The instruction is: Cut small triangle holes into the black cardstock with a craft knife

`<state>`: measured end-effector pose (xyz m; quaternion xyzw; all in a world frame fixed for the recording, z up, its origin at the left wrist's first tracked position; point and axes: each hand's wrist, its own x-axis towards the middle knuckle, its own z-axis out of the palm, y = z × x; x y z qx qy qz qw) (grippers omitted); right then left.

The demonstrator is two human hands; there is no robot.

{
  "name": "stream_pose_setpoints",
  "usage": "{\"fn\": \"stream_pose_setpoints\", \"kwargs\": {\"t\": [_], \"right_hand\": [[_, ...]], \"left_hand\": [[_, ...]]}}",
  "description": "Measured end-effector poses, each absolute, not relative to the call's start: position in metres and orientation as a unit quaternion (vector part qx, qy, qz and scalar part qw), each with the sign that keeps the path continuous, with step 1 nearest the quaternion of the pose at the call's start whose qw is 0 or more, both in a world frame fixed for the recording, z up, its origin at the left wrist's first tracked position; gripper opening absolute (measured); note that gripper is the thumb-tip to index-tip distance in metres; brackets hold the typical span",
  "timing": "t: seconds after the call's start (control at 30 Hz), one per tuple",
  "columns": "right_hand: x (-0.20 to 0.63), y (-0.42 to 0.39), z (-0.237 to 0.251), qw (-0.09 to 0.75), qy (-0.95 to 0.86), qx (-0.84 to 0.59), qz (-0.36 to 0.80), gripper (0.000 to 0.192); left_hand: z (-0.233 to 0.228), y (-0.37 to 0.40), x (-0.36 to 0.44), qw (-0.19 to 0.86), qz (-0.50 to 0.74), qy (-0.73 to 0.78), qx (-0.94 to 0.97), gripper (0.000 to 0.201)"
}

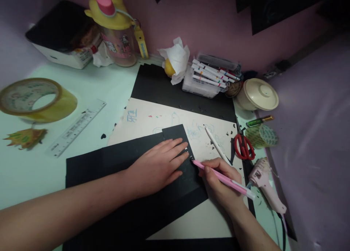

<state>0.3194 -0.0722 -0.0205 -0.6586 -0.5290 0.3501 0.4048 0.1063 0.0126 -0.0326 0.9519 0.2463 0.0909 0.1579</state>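
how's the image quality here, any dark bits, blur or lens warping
In the head view, the light is dim and the upper right corner sinks to near black; in the head view, the black paper under the left hand shows little surface detail, the tape roll looks stretched near the edge, and the print on the bottle is soft.

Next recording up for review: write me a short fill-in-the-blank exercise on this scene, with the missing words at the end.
1. The right hand holds a mostly ____ slim tool.
2. The left hand lies on ____ paper.
3. The scissors' handles are ____.
4. In the picture, the ruler lies to the ____ of the leaf.

Missing words: pink; black; red; right.
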Motion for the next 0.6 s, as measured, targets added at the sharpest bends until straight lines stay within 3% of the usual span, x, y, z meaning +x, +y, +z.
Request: {"fn": "stream_pose_setpoints", "kwargs": {"t": [0.6], "right_hand": [[0.3198, -0.0722, -0.0191, 0.415, -0.541, -0.654, 0.326, 0.011]], "left_hand": [[-0.0336, 0.0119, 0.106, 0.169, 0.101, 0.246, 0.949, 0.045]]}}
